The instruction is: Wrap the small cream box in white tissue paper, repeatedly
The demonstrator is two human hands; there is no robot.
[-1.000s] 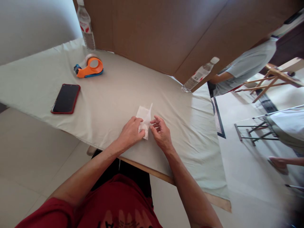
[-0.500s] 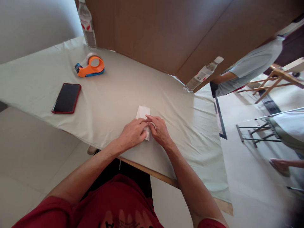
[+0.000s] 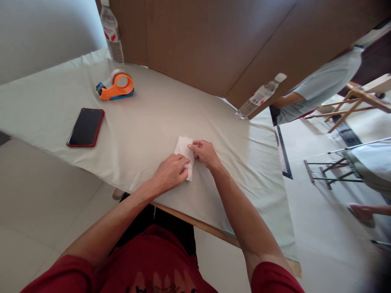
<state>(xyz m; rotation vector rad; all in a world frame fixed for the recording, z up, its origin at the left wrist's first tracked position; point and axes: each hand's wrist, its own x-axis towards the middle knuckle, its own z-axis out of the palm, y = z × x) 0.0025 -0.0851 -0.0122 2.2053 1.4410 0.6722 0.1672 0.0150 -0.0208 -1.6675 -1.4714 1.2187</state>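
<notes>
A folded white tissue (image 3: 183, 144) lies lengthwise on the cloth-covered table in front of me. My left hand (image 3: 171, 171) rests across its lower left side, fingers bent and pressing it down, thumb close by. With thumb and index finger together, my right hand (image 3: 205, 153) pinches the tissue's right edge near the top. The lower part of the tissue is partly hidden under the left fingers.
A red-cased phone (image 3: 86, 127) and an orange tape dispenser (image 3: 119, 87) lie to the left. Two water bottles (image 3: 112, 36) stand by a tall cardboard panel (image 3: 195, 44) at the back. Another person's sleeve (image 3: 326, 85) shows at right.
My right hand has moved up and right, apart from the left fingers, and now pinches the tissue's edge. More of the tissue shows. My left hand has hardly moved.
</notes>
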